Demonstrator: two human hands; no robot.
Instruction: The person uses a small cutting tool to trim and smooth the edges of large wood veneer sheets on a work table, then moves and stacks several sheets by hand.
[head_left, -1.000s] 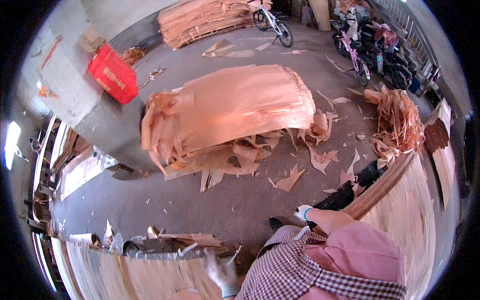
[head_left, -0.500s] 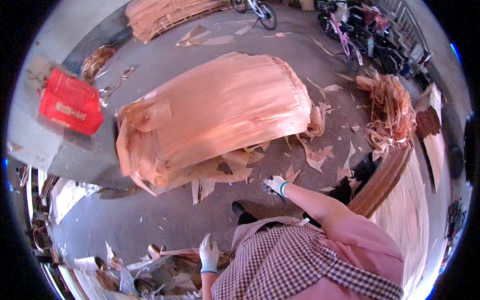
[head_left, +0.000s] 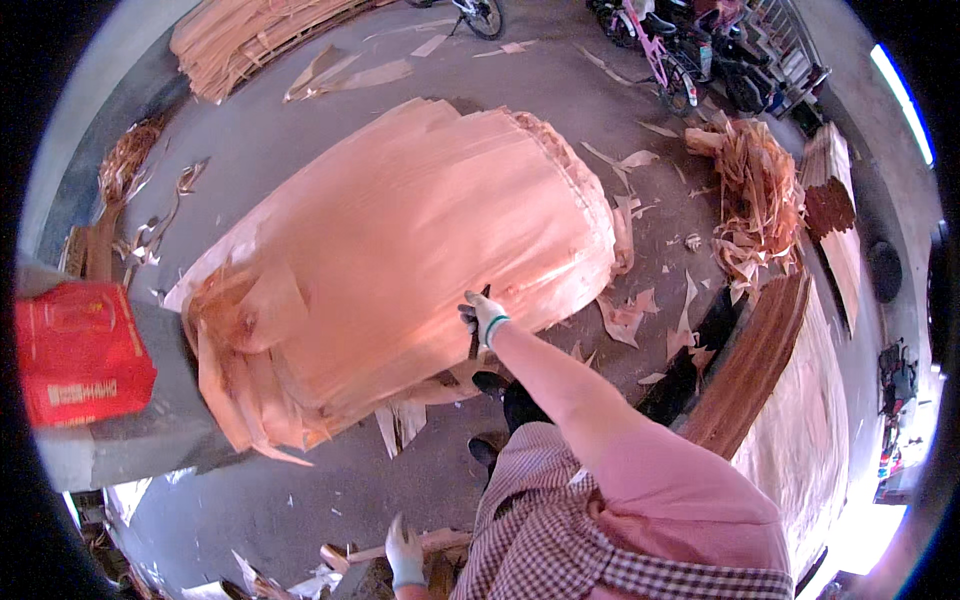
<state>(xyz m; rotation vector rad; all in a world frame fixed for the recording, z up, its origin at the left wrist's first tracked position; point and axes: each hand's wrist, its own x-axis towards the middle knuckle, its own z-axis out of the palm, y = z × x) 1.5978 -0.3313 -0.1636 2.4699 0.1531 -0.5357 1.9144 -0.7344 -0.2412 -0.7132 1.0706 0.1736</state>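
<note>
A broad stack of thin pinkish-tan wood veneer sheets (head_left: 400,230) lies on the floor in front of me, its edges ragged and curled. My right hand (head_left: 485,317), in a white glove with a green cuff, is stretched out over the stack's near edge. Its fingers are closed around a dark, narrow object (head_left: 474,345) whose kind I cannot make out; the ends stick out on both sides of the fist. Down at my left side hangs my left hand (head_left: 405,555), also gloved, fingers extended and holding nothing, near some veneer scraps.
To the left a red bag (head_left: 85,355) rests on a grey surface. A heap of shredded veneer (head_left: 758,195) and another veneer stack (head_left: 790,400) lie at the right. Bicycles (head_left: 660,60) stand at the back. Torn strips (head_left: 400,425) litter the floor by my feet.
My right hand has moved forward and left, from above the floor to the veneer stack's near edge. I have stepped closer to the stack and my view has turned. The left hand stays low.
</note>
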